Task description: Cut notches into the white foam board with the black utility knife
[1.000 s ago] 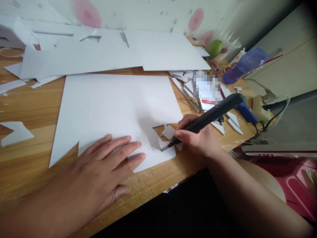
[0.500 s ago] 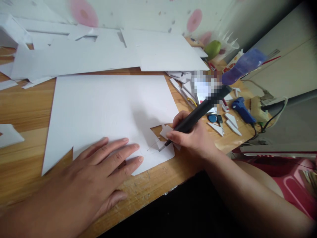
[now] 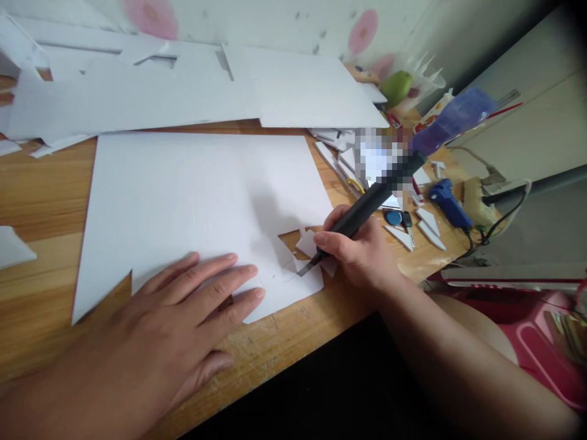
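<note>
Wooden table, white board under left hand

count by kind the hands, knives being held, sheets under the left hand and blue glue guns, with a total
Hands: 2 (left hand, right hand)
Held knife: 1
White sheet under the left hand: 1
Blue glue gun: 1
Total: 5

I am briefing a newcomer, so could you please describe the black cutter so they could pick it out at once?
On the wooden table lies a large white sheet. Near its lower right corner, the right hand grips the black cutter, blade down at the sheet, handle slanting up to the right. Its long dark handle sets it apart from the white scraps nearby.
</note>
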`<state>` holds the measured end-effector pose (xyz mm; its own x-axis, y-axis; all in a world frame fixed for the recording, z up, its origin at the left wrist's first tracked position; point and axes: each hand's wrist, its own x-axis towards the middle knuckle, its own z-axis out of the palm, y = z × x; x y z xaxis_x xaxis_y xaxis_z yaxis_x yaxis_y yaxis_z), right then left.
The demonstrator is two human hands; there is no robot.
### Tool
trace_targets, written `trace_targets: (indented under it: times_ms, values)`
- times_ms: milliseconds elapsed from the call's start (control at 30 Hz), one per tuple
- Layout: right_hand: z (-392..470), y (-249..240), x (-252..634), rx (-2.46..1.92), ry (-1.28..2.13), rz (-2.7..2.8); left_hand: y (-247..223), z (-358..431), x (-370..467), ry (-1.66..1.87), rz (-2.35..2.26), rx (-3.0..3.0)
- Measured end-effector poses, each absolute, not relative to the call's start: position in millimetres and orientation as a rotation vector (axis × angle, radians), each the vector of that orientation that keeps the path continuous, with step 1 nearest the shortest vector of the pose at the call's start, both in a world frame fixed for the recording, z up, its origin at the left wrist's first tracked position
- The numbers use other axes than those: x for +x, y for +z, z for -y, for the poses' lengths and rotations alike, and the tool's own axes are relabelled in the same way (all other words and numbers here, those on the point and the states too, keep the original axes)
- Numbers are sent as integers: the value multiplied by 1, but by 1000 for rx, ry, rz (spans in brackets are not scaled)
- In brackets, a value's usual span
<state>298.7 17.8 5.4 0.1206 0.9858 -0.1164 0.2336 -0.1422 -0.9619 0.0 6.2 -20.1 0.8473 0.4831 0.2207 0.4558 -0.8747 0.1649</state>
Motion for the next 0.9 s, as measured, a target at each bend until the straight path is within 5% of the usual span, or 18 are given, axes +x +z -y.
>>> trace_targets:
  times_ms: [900]
  values:
    - [-61, 26, 302, -1469, 1263, 1719, -26, -4, -6, 284, -777, 2919]
